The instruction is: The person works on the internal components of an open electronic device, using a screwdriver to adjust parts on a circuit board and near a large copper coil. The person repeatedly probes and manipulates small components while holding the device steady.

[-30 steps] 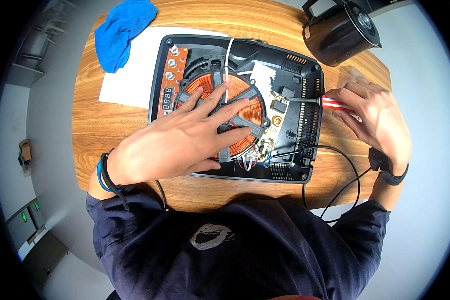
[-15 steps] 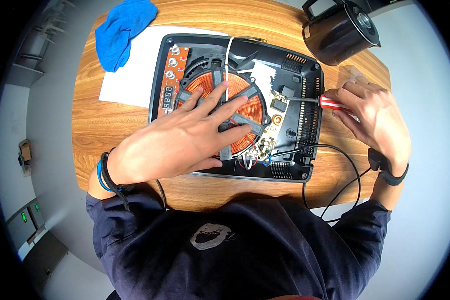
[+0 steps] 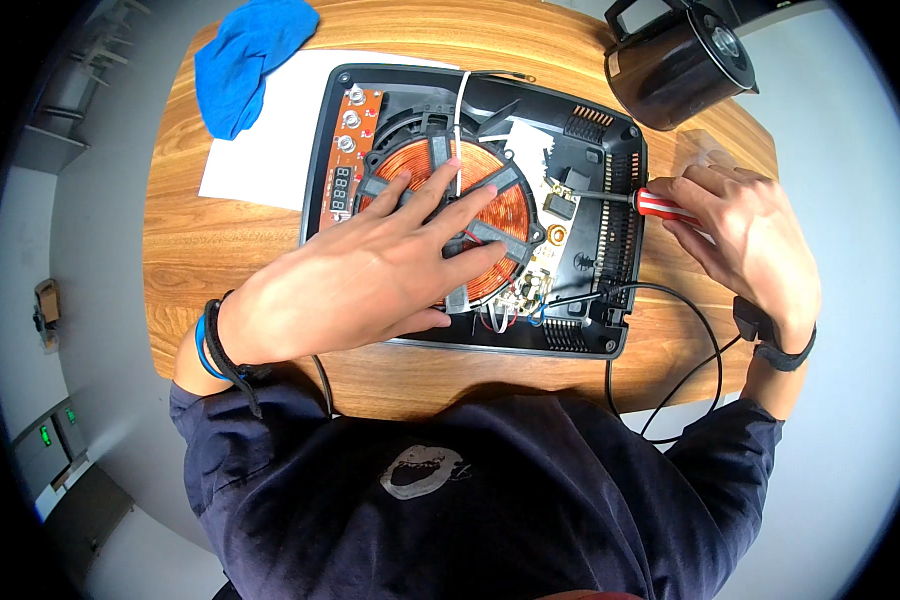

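Note:
An opened black appliance housing [image 3: 510, 332] holds a round copper coil [image 3: 502, 210], an orange control board [image 3: 332, 210] with a digit display, and a light circuit board [image 3: 555, 255] beside the coil. My left hand [image 3: 345, 280] lies over the coil with fingers spread, resting on it and covering its lower left. My right hand [image 3: 740, 225], at the housing's right side, grips a red-and-white handled screwdriver [image 3: 660, 203], its shaft reaching horizontally left to the components on the circuit board. A white cable tie or strap crosses the coil's top near my fingers.
A wooden table [image 3: 185, 270] carries a blue cloth [image 3: 245, 70] on white paper [image 3: 250, 175] at the back left and a black kettle [image 3: 670, 70] at the back right. A black cable [image 3: 705, 320] loops out from the housing's lower right, past my right wrist.
The housing has shifted slightly toward the back of the table, along with my left hand. My right hand keeps its grip on the screwdriver in nearly the same pose.

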Demonstrator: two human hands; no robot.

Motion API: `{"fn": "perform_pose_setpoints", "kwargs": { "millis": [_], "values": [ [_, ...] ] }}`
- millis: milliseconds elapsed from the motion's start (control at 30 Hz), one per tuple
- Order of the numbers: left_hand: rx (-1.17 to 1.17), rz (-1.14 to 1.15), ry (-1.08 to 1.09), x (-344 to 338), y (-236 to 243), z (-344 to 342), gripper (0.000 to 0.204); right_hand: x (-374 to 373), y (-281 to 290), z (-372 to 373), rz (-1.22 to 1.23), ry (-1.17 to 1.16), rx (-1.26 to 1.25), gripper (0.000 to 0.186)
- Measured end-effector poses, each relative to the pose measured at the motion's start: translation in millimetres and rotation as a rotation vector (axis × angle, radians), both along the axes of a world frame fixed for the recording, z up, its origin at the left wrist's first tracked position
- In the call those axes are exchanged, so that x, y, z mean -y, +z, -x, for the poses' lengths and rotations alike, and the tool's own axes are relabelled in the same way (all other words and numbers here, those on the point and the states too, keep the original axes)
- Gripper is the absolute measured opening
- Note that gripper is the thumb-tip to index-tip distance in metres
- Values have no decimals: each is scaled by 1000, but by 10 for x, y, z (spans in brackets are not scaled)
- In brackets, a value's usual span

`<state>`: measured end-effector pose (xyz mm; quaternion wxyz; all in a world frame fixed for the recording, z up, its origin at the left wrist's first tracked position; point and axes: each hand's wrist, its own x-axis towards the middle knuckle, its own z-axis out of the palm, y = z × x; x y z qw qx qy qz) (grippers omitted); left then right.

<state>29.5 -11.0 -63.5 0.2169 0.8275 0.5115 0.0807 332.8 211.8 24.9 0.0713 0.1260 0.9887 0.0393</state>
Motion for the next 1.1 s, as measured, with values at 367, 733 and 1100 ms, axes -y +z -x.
{"fn": "perform_pose_setpoints", "kwargs": {
  "millis": [367,733,1100],
  "values": [
    [19,-7,20,34,-5,-3,81,81,16,93,-69,27,14,27],
    [38,-50,12,51,-71,17,83,140,68,162,-80,30,23,22],
    [49,-57,16,74,-118,27,82,44,126,194,188,-51,-35,27]
  ]
}}
